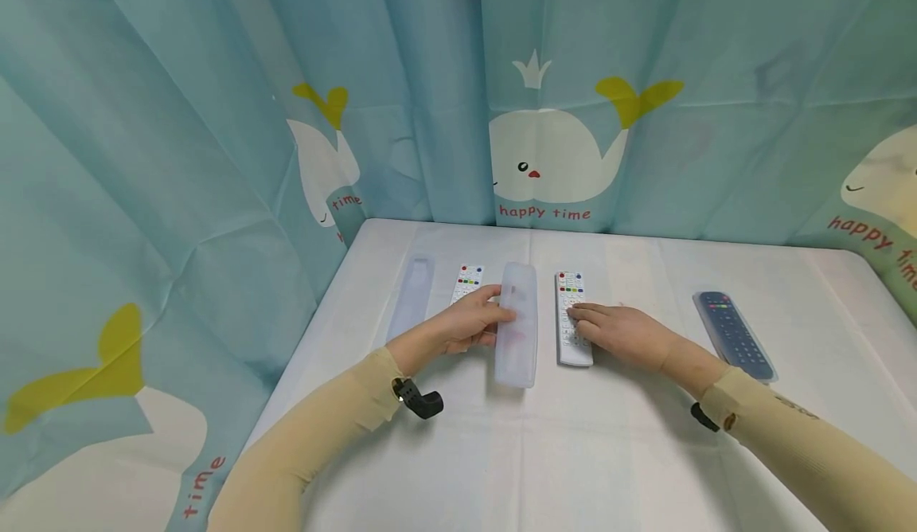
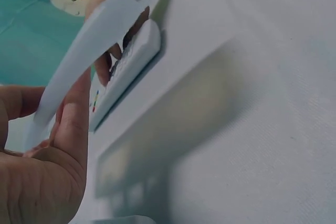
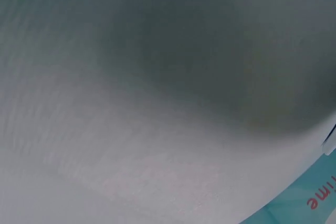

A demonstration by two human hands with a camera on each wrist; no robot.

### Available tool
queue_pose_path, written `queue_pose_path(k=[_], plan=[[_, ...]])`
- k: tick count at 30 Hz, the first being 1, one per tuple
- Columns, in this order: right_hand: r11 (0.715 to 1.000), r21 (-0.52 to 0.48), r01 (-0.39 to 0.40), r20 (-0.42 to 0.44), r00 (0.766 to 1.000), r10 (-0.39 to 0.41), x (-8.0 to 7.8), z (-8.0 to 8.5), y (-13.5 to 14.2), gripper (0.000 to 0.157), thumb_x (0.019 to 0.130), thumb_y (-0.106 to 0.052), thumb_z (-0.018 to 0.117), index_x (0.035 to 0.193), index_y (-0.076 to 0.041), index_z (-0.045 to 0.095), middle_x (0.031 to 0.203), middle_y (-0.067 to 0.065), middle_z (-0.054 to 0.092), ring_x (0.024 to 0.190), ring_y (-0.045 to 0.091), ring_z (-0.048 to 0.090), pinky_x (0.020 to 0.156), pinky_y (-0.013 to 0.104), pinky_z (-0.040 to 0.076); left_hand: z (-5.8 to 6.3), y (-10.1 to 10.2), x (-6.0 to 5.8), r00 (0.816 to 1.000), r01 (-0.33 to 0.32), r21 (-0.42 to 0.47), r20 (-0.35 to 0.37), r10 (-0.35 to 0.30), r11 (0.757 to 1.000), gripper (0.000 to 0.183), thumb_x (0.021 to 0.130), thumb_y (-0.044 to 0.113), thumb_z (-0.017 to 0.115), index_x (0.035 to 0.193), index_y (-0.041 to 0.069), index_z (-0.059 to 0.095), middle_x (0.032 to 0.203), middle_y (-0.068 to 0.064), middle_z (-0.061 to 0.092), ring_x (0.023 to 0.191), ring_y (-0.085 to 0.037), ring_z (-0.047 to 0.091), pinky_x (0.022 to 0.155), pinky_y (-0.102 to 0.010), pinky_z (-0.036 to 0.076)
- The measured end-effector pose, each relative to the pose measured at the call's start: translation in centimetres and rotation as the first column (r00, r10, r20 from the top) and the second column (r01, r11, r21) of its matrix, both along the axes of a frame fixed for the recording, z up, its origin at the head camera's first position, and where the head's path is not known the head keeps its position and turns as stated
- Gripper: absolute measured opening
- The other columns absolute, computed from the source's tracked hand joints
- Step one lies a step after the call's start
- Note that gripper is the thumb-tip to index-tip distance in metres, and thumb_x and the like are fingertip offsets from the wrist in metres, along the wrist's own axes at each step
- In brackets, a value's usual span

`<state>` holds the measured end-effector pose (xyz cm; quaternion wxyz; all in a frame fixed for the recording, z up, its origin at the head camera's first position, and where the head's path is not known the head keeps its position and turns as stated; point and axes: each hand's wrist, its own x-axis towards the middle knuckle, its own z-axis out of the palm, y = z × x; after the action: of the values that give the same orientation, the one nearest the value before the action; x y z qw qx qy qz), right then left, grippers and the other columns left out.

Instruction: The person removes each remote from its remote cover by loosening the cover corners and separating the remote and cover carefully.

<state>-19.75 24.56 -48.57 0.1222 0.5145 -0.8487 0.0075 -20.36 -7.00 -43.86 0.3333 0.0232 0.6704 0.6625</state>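
Observation:
My left hand (image 1: 469, 323) pinches a translucent remote cover (image 1: 517, 357) by its left edge, fingers behind and thumb in front. In the left wrist view the cover (image 2: 89, 40) is tilted above the table, its shadow falling on the cloth. Just to its right, a white remote control (image 1: 573, 342) with coloured buttons near its far end lies face up. The fingertips of my right hand (image 1: 630, 337) rest on that remote's button face, coming from its right side. The right wrist view catches mostly shaded white cloth (image 3: 131, 156), with the hand outside it.
Left of my hands lie another white remote (image 1: 469, 277), partly covered by my left hand, and a second translucent cover (image 1: 414, 293). A dark remote in a clear sleeve (image 1: 735, 337) lies at the right. Blue whale-print curtains (image 1: 430, 118) hang behind the white table (image 1: 573, 452).

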Motion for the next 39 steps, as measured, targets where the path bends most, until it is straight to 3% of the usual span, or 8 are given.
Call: queue_pose_path(k=[6, 11, 17, 28, 39], plan=[[0.994, -0.11, 0.007, -0.004, 1.0, -0.007, 0.2, 0.3, -0.1, 0.028, 0.081, 0.003, 0.075, 0.104, -0.005, 0.061, 0.128, 0.016, 0.067, 0.119, 0.032, 0.065, 0.091, 0.047, 0.056, 0.1, 0.7, -0.4, 0.999, 0.001, -0.074, -0.045, -0.004, 0.997, 0.07, 0.098, 0.013, 0.069, 0.158, 0.013, 0.034, 0.123, -0.009, 0.067, 0.097, -0.02, 0.069, 0.064, -0.026, 0.057], [0.979, -0.199, 0.036, -0.028, 0.999, -0.042, 0.6, 0.9, 0.3, 0.033, 0.077, 0.006, 0.074, 0.109, -0.002, 0.068, 0.126, 0.016, 0.068, 0.116, 0.034, 0.065, 0.09, 0.048, 0.055, 0.2, 1.1, -0.8, 0.998, -0.017, -0.105, -0.064, 0.01, 0.994, 0.07, 0.097, 0.013, 0.071, 0.158, 0.014, 0.035, 0.121, -0.007, 0.069, 0.092, -0.02, 0.069, 0.062, -0.026, 0.055], [0.955, -0.278, 0.107, 0.002, 0.994, -0.111, 1.2, 1.5, 1.3, 0.033, 0.074, 0.011, 0.071, 0.101, -0.008, 0.068, 0.122, 0.013, 0.07, 0.113, 0.033, 0.066, 0.087, 0.048, 0.056, -0.1, 1.8, -1.3, 0.994, -0.046, -0.156, -0.106, 0.03, 0.987, 0.069, 0.097, 0.012, 0.071, 0.157, 0.012, 0.037, 0.115, -0.007, 0.07, 0.079, -0.017, 0.064, 0.056, -0.025, 0.051], [0.901, -0.38, 0.207, 0.058, 0.978, -0.2, 2.4, 2.2, 1.7, 0.029, 0.079, 0.01, 0.065, 0.1, -0.009, 0.072, 0.115, 0.009, 0.073, 0.096, 0.027, 0.071, 0.069, 0.041, 0.057, -0.9, 3.8, -2.4, 0.987, -0.095, -0.312, -0.156, 0.048, 0.945, 0.067, 0.097, 0.012, 0.07, 0.156, 0.01, 0.039, 0.129, -0.015, 0.063, 0.087, -0.02, 0.065, 0.058, -0.027, 0.054], [0.892, -0.401, 0.21, 0.062, 0.977, -0.202, 3.6, 2.0, 1.5, 0.028, 0.08, 0.009, 0.067, 0.101, -0.01, 0.071, 0.113, 0.007, 0.074, 0.096, 0.025, 0.071, 0.069, 0.04, 0.058, -1.5, 4.5, -2.9, 0.982, -0.095, -0.387, -0.188, 0.023, 0.917, 0.067, 0.096, 0.011, 0.069, 0.156, 0.006, 0.039, 0.131, -0.019, 0.06, 0.091, -0.023, 0.065, 0.062, -0.03, 0.055]])
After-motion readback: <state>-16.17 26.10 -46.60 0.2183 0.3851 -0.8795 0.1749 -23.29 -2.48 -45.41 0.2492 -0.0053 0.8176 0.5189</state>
